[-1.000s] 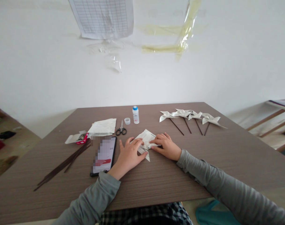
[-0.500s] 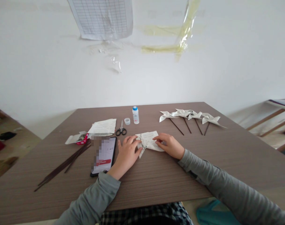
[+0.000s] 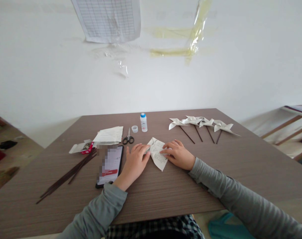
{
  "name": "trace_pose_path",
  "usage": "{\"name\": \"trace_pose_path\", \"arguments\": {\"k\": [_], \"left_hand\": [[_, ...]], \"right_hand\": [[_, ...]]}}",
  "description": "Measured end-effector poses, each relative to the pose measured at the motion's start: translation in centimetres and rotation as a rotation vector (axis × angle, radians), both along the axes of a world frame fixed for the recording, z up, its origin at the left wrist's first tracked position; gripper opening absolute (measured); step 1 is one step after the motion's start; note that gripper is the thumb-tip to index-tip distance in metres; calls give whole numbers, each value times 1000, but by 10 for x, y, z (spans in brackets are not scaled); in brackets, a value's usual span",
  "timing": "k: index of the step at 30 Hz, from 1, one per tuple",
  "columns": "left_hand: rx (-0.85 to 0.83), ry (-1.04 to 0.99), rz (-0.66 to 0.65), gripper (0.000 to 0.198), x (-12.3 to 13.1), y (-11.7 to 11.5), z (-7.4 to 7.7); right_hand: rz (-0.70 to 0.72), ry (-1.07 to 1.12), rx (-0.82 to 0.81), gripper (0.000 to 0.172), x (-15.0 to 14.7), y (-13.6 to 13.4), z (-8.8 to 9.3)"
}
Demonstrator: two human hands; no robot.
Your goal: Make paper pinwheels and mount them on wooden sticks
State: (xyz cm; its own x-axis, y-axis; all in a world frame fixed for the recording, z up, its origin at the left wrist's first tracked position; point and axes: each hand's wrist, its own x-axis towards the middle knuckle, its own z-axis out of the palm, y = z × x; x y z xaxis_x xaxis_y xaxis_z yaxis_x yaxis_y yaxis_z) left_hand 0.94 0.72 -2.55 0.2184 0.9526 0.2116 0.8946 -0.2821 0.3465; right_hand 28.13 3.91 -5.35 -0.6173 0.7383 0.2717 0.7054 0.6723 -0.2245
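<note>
A small printed paper (image 3: 158,157), cut or folded at its edges, lies on the brown table (image 3: 153,199) between my hands. My left hand (image 3: 135,162) touches the paper's left side, its thumb and fingertips near a raised flap. From the right, my right hand (image 3: 178,154) rests its spread fingers on the paper's right edge. Just beyond stand a white bottle with a blue cap (image 3: 143,122) and a small clear cup (image 3: 134,128). Black-handled scissors (image 3: 128,139) lie left of them.
Several paper pinwheels on brown sticks (image 3: 203,122) lie at the back right. On the left are a phone (image 3: 110,167), a stack of papers (image 3: 108,135), a red box (image 3: 87,147) and thin brown sticks (image 3: 63,177). A white wall rises behind.
The paper has turned, so one corner now points toward me and another away. My right hand's fingers have moved slightly left over it; my left hand has barely shifted.
</note>
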Motion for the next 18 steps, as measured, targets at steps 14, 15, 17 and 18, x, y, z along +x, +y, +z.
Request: {"name": "trace_pose_path", "arguments": {"k": [14,15,17,18], "left_hand": [[-121,73,-33,51,9,-9,11],[-121,79,-36,50,9,-9,11],[-122,99,-38,47,10,-10,10],[-123,111,-37,45,10,-10,10]], "right_hand": [[-42,-47,20,40,-16,-6,2],[-51,-66,14,40,-18,-6,3],[-65,-97,10,39,-20,-7,5],[-68,-107,14,38,-22,-7,6]]}}
